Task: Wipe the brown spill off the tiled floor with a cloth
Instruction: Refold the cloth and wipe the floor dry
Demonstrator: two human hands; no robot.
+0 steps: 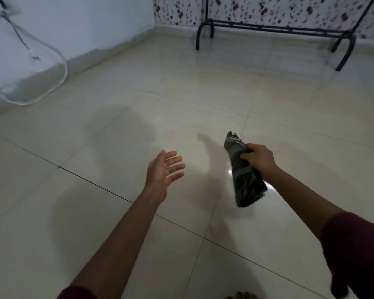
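Note:
My right hand (260, 157) grips a dark grey bunched cloth (245, 180) around its middle, held in the air above the cream tiled floor (117, 223). The cloth sticks out above and below my fist. My left hand (163, 171) is held out to the left of the cloth, palm turned up, fingers spread, with nothing in it. No brown spill shows on the tiles in this view; only shadows and a bright glare patch beside the cloth.
A black metal rack (274, 29) stands at the back right against a floral-patterned wall. A clear curved plastic object (41, 83) with a dark cord sits at the left by the white wall. Toes show at the bottom edge (243, 296).

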